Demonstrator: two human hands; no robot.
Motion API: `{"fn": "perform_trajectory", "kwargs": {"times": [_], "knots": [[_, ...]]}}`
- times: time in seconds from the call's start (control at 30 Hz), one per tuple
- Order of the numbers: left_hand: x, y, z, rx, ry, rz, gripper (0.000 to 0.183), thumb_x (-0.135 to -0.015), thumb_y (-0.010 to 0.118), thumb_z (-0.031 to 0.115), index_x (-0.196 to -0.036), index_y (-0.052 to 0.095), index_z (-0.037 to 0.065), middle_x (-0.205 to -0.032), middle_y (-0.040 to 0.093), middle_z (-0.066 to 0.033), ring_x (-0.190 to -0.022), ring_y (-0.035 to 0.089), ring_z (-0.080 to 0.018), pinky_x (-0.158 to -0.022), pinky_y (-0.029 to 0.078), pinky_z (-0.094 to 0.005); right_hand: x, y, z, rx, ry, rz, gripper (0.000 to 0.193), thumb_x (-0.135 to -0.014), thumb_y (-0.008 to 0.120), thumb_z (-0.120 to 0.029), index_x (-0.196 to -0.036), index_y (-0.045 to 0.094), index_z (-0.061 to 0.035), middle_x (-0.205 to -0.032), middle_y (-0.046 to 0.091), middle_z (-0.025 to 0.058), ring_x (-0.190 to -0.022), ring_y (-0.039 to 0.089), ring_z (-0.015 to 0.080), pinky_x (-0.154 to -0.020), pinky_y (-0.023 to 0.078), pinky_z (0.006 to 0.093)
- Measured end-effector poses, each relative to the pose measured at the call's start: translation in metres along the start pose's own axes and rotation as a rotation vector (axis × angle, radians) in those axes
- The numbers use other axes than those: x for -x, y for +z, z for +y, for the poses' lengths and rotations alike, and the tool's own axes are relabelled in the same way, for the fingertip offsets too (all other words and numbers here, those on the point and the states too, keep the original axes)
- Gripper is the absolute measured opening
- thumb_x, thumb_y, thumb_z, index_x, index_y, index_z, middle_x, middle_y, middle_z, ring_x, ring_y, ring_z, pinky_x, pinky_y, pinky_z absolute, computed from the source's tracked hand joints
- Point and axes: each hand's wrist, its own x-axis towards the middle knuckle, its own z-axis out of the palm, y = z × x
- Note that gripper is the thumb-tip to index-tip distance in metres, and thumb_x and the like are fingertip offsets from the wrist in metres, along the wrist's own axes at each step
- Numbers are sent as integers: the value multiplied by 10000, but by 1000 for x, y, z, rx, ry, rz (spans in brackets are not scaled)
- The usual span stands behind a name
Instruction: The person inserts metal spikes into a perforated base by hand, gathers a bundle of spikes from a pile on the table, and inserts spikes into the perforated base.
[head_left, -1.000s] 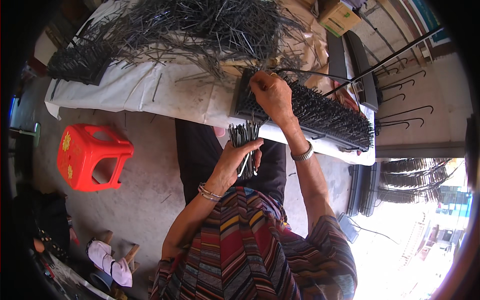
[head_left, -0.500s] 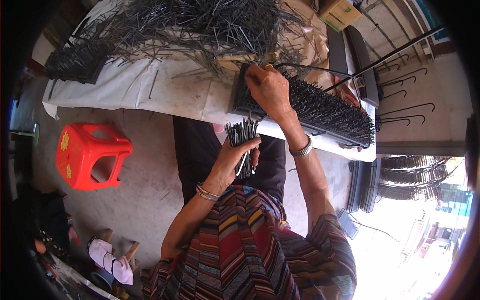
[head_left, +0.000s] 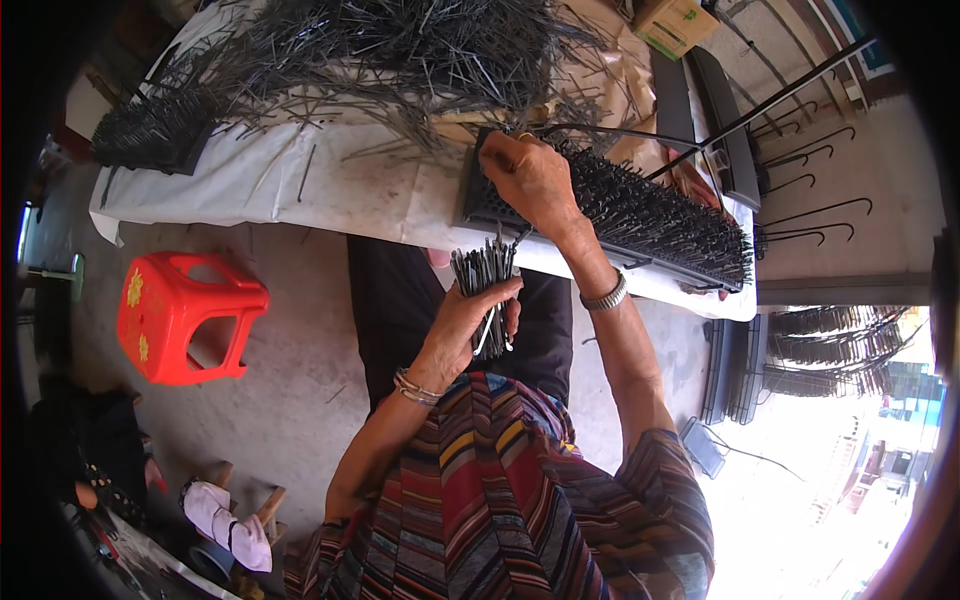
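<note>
A bundle of thin dark metal rods [head_left: 484, 272] stands upright in my left hand [head_left: 472, 318], whose fingers wrap round it below the table's front edge. My right hand [head_left: 535, 182] is closed, knuckles up, over the left end of a long black rack [head_left: 490, 207]. Whatever its fingertips pinch is hidden or too small to make out. To the right of that hand, the rack is packed with several rows of short upright dark rods [head_left: 650, 215]. The rack lies slantwise along the front edge of the table.
A big loose heap of dark rods [head_left: 420, 60] covers the back of the white-sheeted table [head_left: 260, 190]. Another filled rack [head_left: 160, 130] sits at its left end. A red stool [head_left: 185, 315] stands on the floor at left. Hooked rods [head_left: 815, 220] hang at right; a seated person [head_left: 95, 440] shows lower left.
My right hand has shifted very slightly left over the rack's end. The left hand keeps its hold on the bundle; the whole view has turned a little.
</note>
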Motion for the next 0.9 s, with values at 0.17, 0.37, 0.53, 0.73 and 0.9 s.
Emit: {"fn": "perform_trajectory", "kwargs": {"times": [0.17,0.37,0.53,0.73,0.9], "knots": [[-1,-6,-9,58,17,31,160,-848,704,145,-892,611,23,-642,605,-63,-484,580,-159,-433,460,-283,5,1,5,-21,47,49,107,-842,648,-188,-921,668,-118,-792,650,94,-709,641,273,-634,495,362],[1,-24,-11,80,-50,34,180,-866,693,194,-854,645,21,-658,616,-58,-559,599,-143,-506,494,-272,7,-3,-2,-45,94,48,62,-843,649,-128,-893,633,-94,-774,610,85,-685,625,281,-605,485,364],[-1,-46,-5,132,-18,52,167,-858,701,186,-874,638,32,-654,613,-57,-540,587,-137,-485,478,-279,6,-1,-5,-111,158,28,55,-843,663,-80,-893,650,-61,-735,590,77,-603,576,182,-569,462,301],[1,-66,13,203,-15,145,149,-865,697,154,-849,635,19,-653,603,-44,-524,570,-131,-486,453,-260,6,3,-13,-43,185,63,73,-861,648,-35,-931,643,-19,-794,627,74,-655,585,145,-582,472,272],[0,-77,18,246,-14,120,159,-860,705,163,-822,624,32,-637,595,-28,-519,560,-112,-481,438,-249,1,8,-19,-35,224,4,81,-875,637,-27,-956,640,-18,-819,633,65,-707,603,128,-614,488,260]]}}
